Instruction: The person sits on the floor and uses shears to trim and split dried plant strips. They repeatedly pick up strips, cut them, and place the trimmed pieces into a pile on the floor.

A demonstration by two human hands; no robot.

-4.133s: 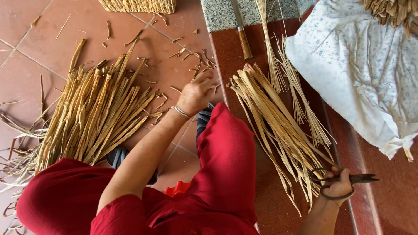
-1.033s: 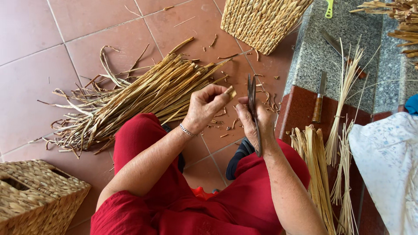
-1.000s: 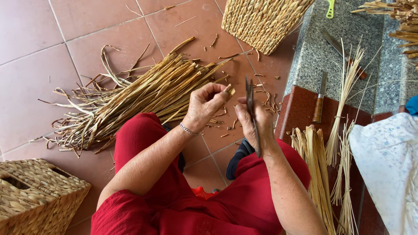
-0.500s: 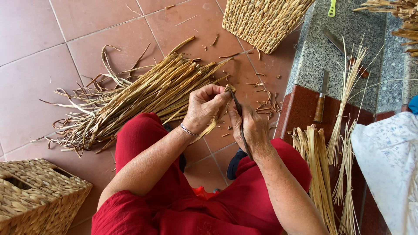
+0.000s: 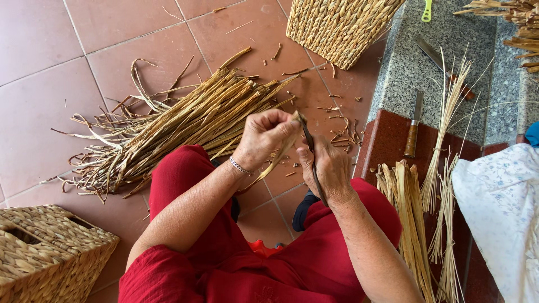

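Note:
My left hand (image 5: 264, 137) pinches the tip of a single dried reed strip (image 5: 279, 159) that curves down toward my knee. My right hand (image 5: 327, 171) grips a pair of dark scissors (image 5: 310, 151), blades pointing up and meeting the strip's tip at my left fingers. Both hands are close together above my red-clothed knees. A large pile of dried reeds (image 5: 168, 129) lies on the tiled floor just left of the hands.
A woven basket (image 5: 339, 25) stands at the top, another woven basket (image 5: 48, 252) at the bottom left. On the stone step at right lie a knife (image 5: 414, 126), thin reed bundles (image 5: 412, 230) and a white floral cloth (image 5: 502, 207). Reed scraps (image 5: 339, 134) litter the tiles.
The right hand brought the scissors from upright beside the left hand in against the strip's tip. Four seconds ago the hands were spread apart over the two reed piles.

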